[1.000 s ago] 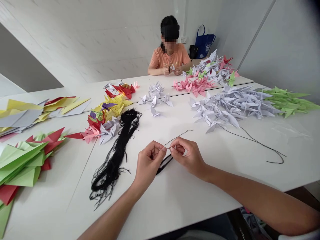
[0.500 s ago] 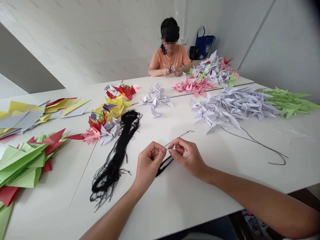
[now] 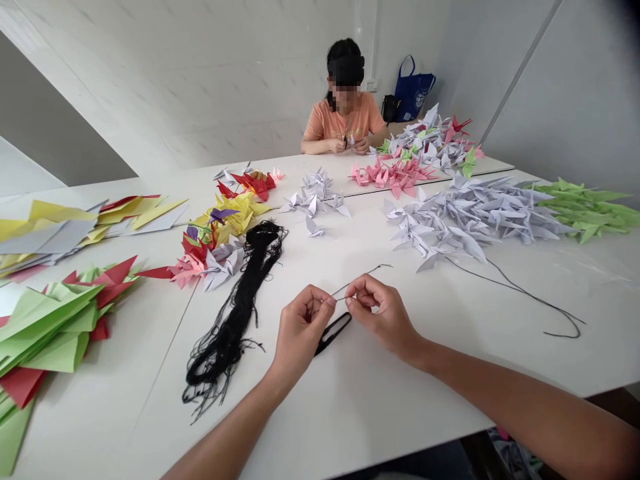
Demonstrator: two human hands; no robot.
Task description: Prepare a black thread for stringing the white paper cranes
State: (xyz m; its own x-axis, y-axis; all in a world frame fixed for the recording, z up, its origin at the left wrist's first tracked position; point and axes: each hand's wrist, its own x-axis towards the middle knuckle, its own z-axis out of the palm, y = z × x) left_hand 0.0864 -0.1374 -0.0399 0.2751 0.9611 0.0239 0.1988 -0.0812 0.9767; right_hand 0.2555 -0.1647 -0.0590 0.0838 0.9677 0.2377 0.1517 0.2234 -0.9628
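Observation:
Over the white table, my left hand (image 3: 303, 327) and my right hand (image 3: 381, 312) each pinch a thin black cord (image 3: 343, 291), with a short taut stretch between the fingertips. A loose end of it runs up and to the right past my right fingers. Beneath and partly behind my left hand lies a narrow loop of black cord (image 3: 334, 335). A thick bundle of black strings (image 3: 235, 313) rests left of my left hand. Beyond my right hand, white paper cranes (image 3: 465, 217) lie strung together, with two cord tails (image 3: 520, 288) trailing toward the right.
Folded green paper (image 3: 55, 323) and yellow and white sheets (image 3: 65, 230) cover the left side. Mixed cranes (image 3: 220, 243) lie behind the bundle, pink cranes (image 3: 393, 175) and green ones (image 3: 590, 208) farther right. A person (image 3: 345, 123) sits across the table (image 3: 165, 427), handling something small.
My right hand has moved slightly right, away from my left, so more cord shows between the fingertips. The whole view has shifted slightly.

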